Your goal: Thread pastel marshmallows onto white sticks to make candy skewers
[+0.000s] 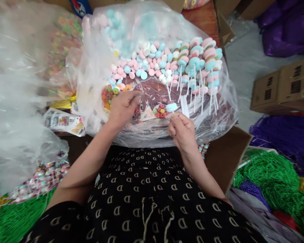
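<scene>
My right hand (182,130) pinches a white stick just below a pale blue and white candy disc (171,107) at its top. On the left, my left hand (125,106) is over the edge of the colourful ring candies (108,96), its fingers drawn together; whatever they hold is hidden. Red and green rings (161,111) lie between my hands. Behind them spreads a heap of pink, blue and white candy discs (144,59). Several finished-looking candy skewers (209,64) rest at the right with their sticks towards me. Loose white sticks (184,105) lie beyond my right hand.
Clear plastic sheeting (152,133) surrounds the candies. A big clear bag (17,84) fills the left side. An open cardboard box (225,158) stands near my right forearm, with green beads (268,179) beyond it. Closed cartons (283,86) are at the far right.
</scene>
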`<state>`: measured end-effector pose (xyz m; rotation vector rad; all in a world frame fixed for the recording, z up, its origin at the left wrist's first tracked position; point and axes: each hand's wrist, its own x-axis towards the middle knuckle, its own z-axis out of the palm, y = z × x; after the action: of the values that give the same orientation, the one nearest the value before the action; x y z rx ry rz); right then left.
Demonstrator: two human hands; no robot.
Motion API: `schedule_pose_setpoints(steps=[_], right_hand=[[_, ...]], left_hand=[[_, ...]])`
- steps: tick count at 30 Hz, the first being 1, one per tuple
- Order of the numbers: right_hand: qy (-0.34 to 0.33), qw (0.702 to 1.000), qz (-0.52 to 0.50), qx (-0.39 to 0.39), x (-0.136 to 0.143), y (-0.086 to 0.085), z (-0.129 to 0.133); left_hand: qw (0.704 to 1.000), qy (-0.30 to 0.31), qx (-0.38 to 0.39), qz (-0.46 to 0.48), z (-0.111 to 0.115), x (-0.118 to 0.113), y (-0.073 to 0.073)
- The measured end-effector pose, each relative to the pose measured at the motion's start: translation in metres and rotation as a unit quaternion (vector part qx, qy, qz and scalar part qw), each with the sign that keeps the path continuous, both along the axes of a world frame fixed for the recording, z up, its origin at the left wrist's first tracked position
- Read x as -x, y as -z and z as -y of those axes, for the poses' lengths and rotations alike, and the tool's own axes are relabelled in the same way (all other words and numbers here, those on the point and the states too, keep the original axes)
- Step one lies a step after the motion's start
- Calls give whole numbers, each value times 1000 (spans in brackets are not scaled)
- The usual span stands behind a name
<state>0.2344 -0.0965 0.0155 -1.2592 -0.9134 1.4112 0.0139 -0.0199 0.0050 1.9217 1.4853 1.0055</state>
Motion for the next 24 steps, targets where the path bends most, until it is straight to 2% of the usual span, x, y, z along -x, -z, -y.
schedule_pose_setpoints(steps=[3, 6, 8, 11, 14, 17, 20, 22, 24], right_hand=[[-12, 1000, 5, 0, 1, 3, -1], [-21, 1000, 11, 3, 4, 6, -3], [-24, 1000, 11, 5, 6, 7, -3], [-33, 999, 14, 7, 7, 9, -1], [-61, 998, 29, -3, 7, 10, 2], [-125, 990, 69, -17, 8, 8, 5], [-163, 981, 101, -31, 11, 7, 7], [-166, 980, 107, -36, 12, 8, 7], [-168, 979, 106, -37, 13, 9, 7]], left_hand=[[991, 16, 8, -131, -4, 26, 2], [970, 44, 14, -238, 0, 31, 6], [961, 50, 12, -273, 2, 26, 7], [961, 47, 6, -273, 1, 23, 8], [981, 28, 18, -192, -1, 25, 7], [997, -1, 72, 27, 0, 25, 3], [955, -19, 162, 248, 4, 19, -4], [927, -19, 202, 314, 5, 14, -8], [914, -15, 223, 339, 6, 11, -10]])
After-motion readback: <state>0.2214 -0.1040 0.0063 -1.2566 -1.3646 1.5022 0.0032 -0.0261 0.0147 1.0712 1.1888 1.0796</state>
